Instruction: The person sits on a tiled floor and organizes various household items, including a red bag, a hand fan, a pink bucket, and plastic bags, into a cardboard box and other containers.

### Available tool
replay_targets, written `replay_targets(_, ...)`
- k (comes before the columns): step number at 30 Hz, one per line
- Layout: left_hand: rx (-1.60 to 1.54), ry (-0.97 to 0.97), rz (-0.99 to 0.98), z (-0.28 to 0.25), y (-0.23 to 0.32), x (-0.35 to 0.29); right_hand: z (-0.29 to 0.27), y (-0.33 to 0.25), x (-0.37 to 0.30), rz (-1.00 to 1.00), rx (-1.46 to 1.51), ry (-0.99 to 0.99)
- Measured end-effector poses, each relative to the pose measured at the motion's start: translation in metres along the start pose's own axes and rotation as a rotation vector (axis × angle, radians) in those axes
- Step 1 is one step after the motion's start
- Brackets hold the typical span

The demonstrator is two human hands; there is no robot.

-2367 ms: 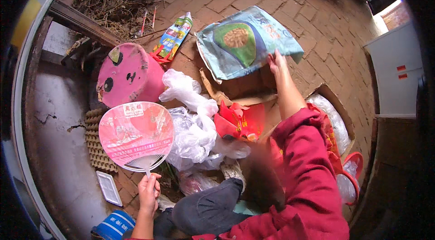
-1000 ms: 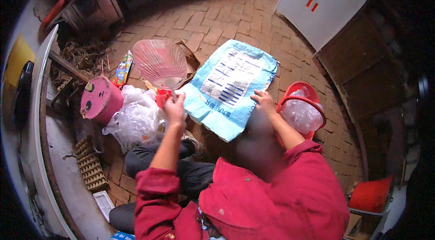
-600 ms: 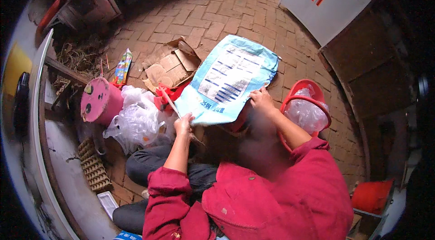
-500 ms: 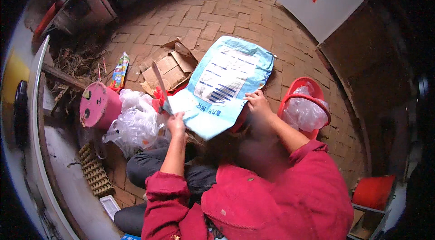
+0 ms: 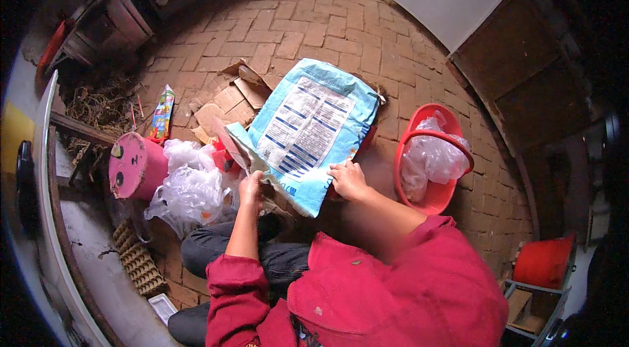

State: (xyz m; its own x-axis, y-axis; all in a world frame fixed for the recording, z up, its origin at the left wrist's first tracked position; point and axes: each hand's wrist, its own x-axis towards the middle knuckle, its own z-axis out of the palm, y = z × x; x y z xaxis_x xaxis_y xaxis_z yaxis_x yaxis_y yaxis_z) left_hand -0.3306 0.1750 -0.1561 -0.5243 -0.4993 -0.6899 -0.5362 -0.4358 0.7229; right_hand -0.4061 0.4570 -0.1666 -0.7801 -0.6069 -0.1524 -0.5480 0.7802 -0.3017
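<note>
A light blue printed sack (image 5: 308, 127) with a white panel lies spread out before me. My left hand (image 5: 250, 191) is closed on its near left corner, where the edge is folded up and a brownish layer (image 5: 228, 145) stands out; whether that is the sack's lining or a separate thing I cannot tell. My right hand (image 5: 348, 180) grips the near right edge, fingers on top and thumb side hidden. Beneath the sack, a bit of red shows at its right side, mostly hidden.
Left are crumpled clear plastic bags (image 5: 190, 193), a pink bucket (image 5: 137, 167), a colourful packet (image 5: 162, 111) and egg trays (image 5: 137, 255). Flattened cardboard (image 5: 226, 105) lies beyond. A red basket (image 5: 429, 203) holding plastic stands right. A white cabinet (image 5: 452, 3) is at the back right.
The sack's near left edge has folded upward, and its near end has swung toward me. My right hand has moved left and nearer. The view has shifted slightly.
</note>
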Motion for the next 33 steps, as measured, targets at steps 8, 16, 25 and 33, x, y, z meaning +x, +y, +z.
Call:
replay_targets(8, -0.283, -0.086, 0.082, 0.019, 0.013, -0.018, -0.127, 0.004, 0.042, -0.082, -0.364, -0.206)
replay_targets(16, -0.366, -0.193, -0.019, 0.019, 0.016, -0.031, -0.113, 0.02, 0.161, -0.517, -0.363, -0.09)
replay_targets(25, -0.397, -0.29, 0.01, 0.045, 0.017, -0.026, 0.014, 0.038, 0.088, -0.387, -0.47, -0.643)
replay_targets(33, -0.069, -0.33, 0.131, 0.157, -0.011, 0.011, 0.068, 0.03, 0.062, -0.055, -0.131, -0.701)
